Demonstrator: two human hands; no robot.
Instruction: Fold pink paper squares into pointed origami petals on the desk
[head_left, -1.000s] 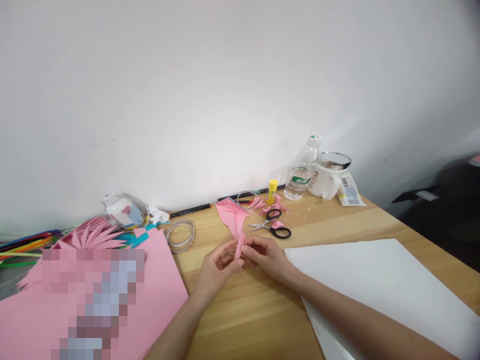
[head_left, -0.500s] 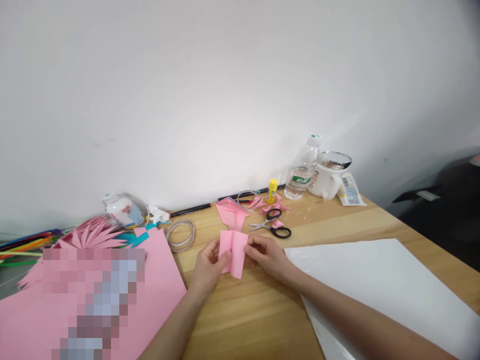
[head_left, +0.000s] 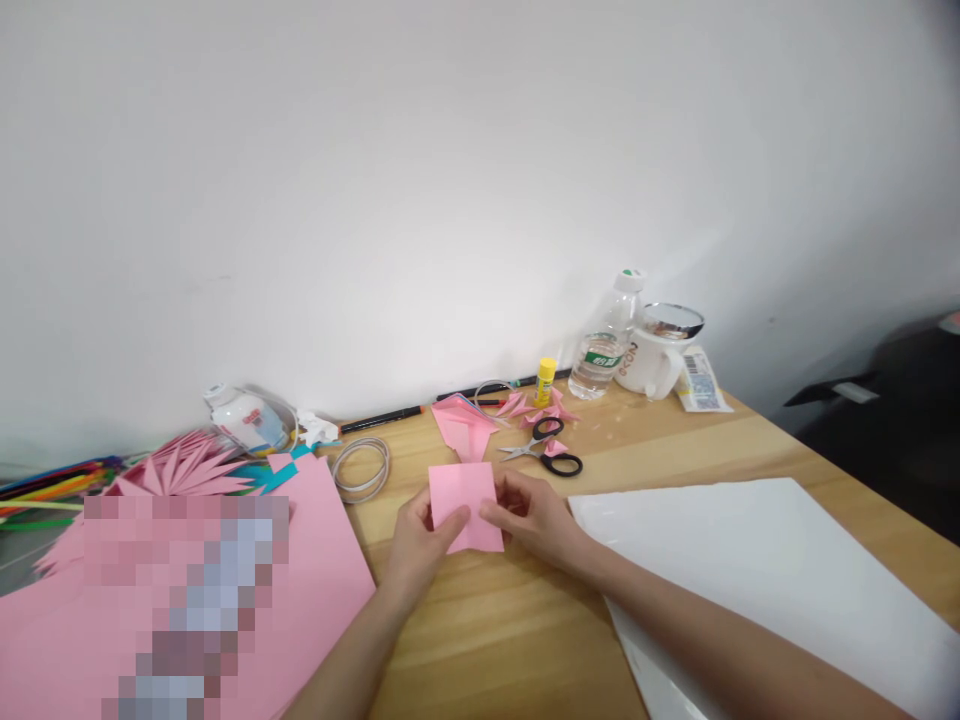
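A small piece of pink paper (head_left: 461, 488) with a crease down its middle is held up between my hands above the wooden table. My left hand (head_left: 421, 525) grips its left edge, thumb on the front face and fingers behind. On the other side, my right hand (head_left: 534, 512) pinches the right edge the same way; its fingertips are partly hidden behind the sheet. Just beyond the paper lies a folded pink paper piece (head_left: 463, 425). Black-handled scissors (head_left: 547, 448) rest past my right hand, beside pink paper scraps (head_left: 556, 408) and a yellow glue stick (head_left: 545, 383).
Large pink sheets (head_left: 330, 580) and a pleated pink paper shape (head_left: 184, 470) cover the left side. A white board (head_left: 750, 570) lies on the right. Along the wall stand a water bottle (head_left: 600, 350), a white mug (head_left: 649, 365) and a white plastic bottle (head_left: 247, 420). A coil (head_left: 361, 470) lies left of centre.
The pink paper has been opened out flatter and now faces me more squarely. My right thumb has shifted left onto its front face. The things on the table stay put.
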